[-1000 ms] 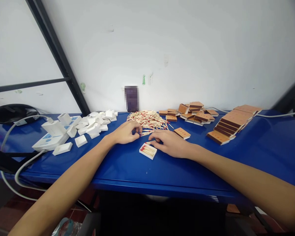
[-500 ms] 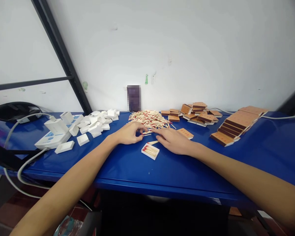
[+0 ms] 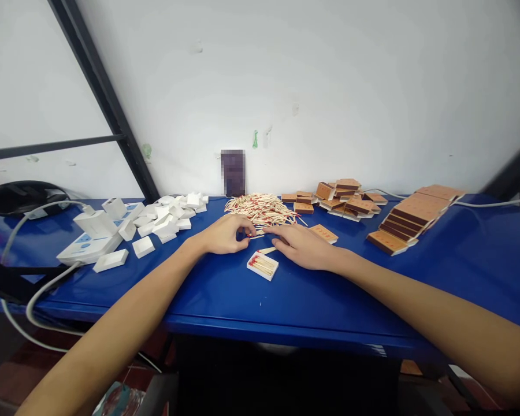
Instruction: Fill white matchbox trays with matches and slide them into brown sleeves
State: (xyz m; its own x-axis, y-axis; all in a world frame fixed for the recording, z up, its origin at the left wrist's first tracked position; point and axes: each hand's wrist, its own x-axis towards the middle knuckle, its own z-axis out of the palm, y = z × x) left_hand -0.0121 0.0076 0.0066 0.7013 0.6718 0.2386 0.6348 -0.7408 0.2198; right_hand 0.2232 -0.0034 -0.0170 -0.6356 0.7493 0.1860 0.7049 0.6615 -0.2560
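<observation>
From the head camera, the left hand and right hand lay near the middle of the blue tabletop, fingers curled at the near edge of the loose match pile. Whether either pinched a match could not be told. An open tray of matches sat just nearer, beside the right hand.

A heap of red-tipped matches lies on the blue counter near the wall. Just in front, an open white tray lies flat, partly filled with matches, heads pointing left.
</observation>
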